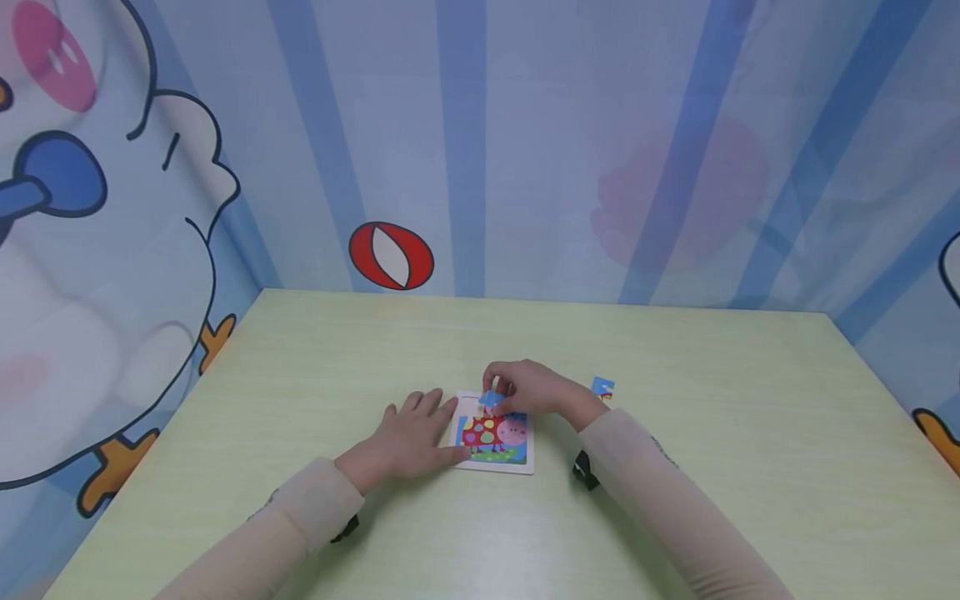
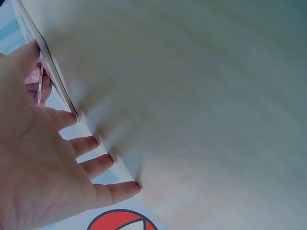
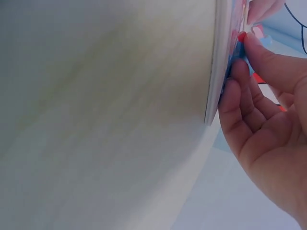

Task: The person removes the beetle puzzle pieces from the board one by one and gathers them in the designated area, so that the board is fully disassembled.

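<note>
A small jigsaw puzzle (image 1: 495,469) with a pale frame lies on the table, its picture a pink pig in a spotted red outfit. My left hand (image 1: 411,437) spreads its straight fingers beside the frame, with the thumb on its lower left corner. At the upper part of the picture, my right hand (image 1: 534,390) pinches a blue puzzle piece (image 1: 491,398) between thumb and fingers. In the right wrist view that piece (image 3: 238,50) shows blue and red, close to the board; whether it touches is hard to tell. Another puzzle piece (image 1: 603,387) lies right of the frame, partly behind the right forearm.
The pale table (image 1: 735,433) stretches to both sides of the puzzle. Behind it hangs a blue striped curtain (image 1: 525,167) printed with a red and white ball (image 1: 392,256). Dark straps (image 1: 585,471) sit under the wrists.
</note>
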A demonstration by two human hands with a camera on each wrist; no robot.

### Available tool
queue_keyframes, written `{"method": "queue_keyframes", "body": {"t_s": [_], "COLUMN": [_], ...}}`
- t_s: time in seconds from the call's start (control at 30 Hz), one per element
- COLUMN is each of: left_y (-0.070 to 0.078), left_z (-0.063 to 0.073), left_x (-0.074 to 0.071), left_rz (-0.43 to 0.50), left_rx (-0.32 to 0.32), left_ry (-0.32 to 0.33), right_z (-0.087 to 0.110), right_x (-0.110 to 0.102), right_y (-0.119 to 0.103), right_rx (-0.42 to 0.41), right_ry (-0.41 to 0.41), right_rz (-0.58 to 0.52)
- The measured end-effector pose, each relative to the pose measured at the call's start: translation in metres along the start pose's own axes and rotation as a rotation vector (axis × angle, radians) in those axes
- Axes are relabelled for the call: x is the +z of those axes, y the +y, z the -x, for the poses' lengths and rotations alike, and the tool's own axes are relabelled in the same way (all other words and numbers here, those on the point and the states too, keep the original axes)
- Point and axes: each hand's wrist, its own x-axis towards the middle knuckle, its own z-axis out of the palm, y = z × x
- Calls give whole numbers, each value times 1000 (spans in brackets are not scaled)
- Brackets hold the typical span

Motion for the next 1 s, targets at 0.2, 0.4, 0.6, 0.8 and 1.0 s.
{"method": "queue_keyframes", "body": {"t_s": [0.2, 0.4, 0.6, 0.8, 1.0], "left_y": [0, 0, 0, 0, -1], "left_z": [0, 0, 1, 1, 0], "left_x": [0, 0, 0, 0, 0], "left_rz": [-8, -12, -13, -11, -5], "left_rx": [1, 4, 9, 3, -4], "left_ry": [2, 1, -5, -10, -12], "right_z": [1, 3, 7, 8, 15], "right_x": [0, -1, -4, -6, -11], "right_y": [-1, 0, 0, 4, 11], "right_rx": [8, -6, -23, -42, -50], "right_ry": [-7, -18, -27, -23, 0], "right_rz": [27, -20, -84, -114, -127]}}
